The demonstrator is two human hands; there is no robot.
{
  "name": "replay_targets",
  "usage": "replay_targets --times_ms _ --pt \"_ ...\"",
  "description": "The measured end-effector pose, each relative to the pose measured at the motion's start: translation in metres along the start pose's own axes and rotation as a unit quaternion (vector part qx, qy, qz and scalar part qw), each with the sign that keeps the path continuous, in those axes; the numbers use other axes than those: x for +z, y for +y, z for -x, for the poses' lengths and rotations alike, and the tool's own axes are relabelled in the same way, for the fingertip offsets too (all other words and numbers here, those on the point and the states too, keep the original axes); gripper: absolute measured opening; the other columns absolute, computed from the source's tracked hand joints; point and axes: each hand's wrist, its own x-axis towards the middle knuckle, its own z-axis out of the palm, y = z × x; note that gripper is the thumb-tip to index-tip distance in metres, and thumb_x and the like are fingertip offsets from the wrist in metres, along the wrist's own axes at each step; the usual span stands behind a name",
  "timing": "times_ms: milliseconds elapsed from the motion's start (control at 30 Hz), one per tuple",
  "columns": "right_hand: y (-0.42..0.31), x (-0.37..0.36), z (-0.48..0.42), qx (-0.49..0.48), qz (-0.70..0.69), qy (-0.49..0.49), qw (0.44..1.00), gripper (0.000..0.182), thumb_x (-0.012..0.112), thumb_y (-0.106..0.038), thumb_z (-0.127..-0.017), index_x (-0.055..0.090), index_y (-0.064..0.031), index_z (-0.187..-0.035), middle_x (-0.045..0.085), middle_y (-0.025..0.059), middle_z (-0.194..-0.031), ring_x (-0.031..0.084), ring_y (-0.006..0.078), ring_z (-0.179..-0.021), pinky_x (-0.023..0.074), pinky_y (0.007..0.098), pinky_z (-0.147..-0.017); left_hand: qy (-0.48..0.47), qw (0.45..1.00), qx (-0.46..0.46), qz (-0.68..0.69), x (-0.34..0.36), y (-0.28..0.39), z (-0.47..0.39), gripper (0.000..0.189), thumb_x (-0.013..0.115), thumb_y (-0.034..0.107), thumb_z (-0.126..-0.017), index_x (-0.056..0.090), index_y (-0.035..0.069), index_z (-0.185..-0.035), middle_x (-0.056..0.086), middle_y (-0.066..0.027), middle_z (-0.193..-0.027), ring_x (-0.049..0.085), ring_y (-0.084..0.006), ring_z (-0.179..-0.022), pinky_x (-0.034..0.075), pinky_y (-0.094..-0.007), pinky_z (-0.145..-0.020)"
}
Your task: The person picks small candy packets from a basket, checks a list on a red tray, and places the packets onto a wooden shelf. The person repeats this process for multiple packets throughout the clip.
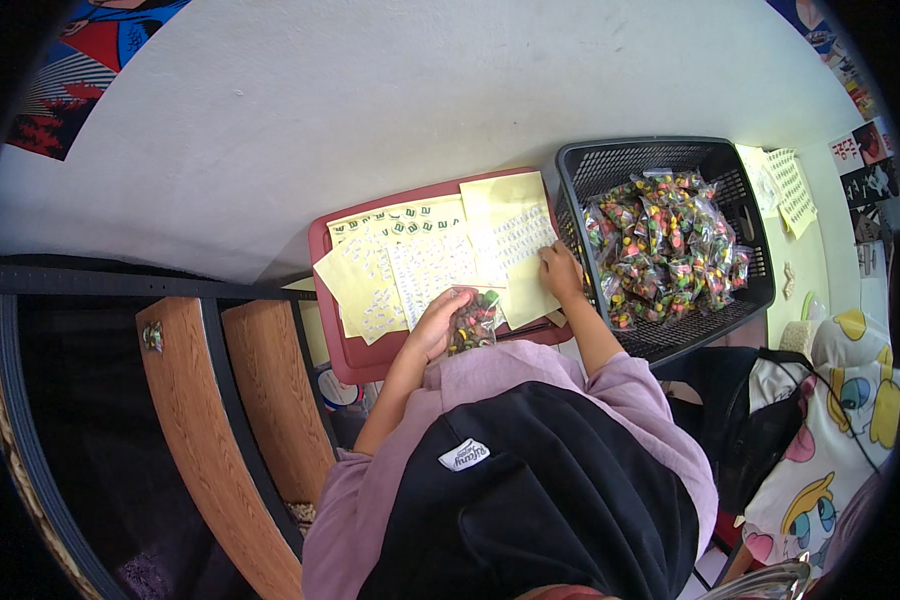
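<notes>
My left hand (435, 324) grips a clear plastic bag (474, 324) of small red, green, yellow and dark pieces, close to my body. My right hand (561, 271) rests at the right edge of a yellow sticker sheet (506, 195) printed with rows of small labels; its fingertips are on the sheet and I see nothing held in them. More yellow sheets (379, 281) with scattered and partly peeled labels overlap to the left. All of them lie on a red plastic lid or tray (324, 300).
Right of the tray stands a black plastic basket (757, 262) heaped with similar filled bags (664, 240). Further sticker sheets (791, 191) lie beyond it. Wood-faced shelves (187, 405) are at my left, with one small packet (152, 336) on top. A white wall (420, 97) rises ahead.
</notes>
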Motion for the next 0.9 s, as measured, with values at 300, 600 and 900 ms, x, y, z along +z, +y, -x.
replay_targets --times_ms 300,600,900 --pt "0.002 -0.001 0.003 -0.05 0.026 -0.029 0.998 0.017 0.055 -0.008 -0.067 0.06 -0.0066 -0.083 0.053 0.0102 -0.084 0.053 0.0272 -0.084 0.0449 0.0376 -0.071 -0.005 1.0 -0.001 -0.003 -0.007 -0.003 -0.001 0.023 0.042 0.016 -0.088 0.044 -0.001 -0.105 0.052 -0.0147 -0.101 0.054 -0.0214 -0.091 0.049 -0.0339 -0.068" --pt "0.007 0.008 -0.006 -0.082 0.075 -0.033 0.993 0.012 0.052 -0.007 -0.07 0.054 -0.0082 -0.082 0.05 0.0097 -0.084 0.054 0.0265 -0.083 0.0466 0.0379 -0.067 -0.02 1.0 0.02 -0.015 -0.009 -0.003 0.0 0.023 0.042 0.016 -0.088 0.044 0.0 -0.104 0.052 -0.0141 -0.1 0.055 -0.0212 -0.09 0.049 -0.0329 -0.068" --pt "0.009 0.011 -0.007 -0.086 0.106 -0.052 0.989 0.01 0.047 -0.005 -0.074 0.052 -0.0075 -0.082 0.05 0.0104 -0.085 0.054 0.0258 -0.084 0.0475 0.0373 -0.068 0.0 1.0 0.029 -0.004 -0.008 -0.005 0.002 0.02 0.044 0.016 -0.088 0.046 0.001 -0.1 0.053 -0.0123 -0.097 0.056 -0.0195 -0.085 0.046 -0.0276 -0.065"
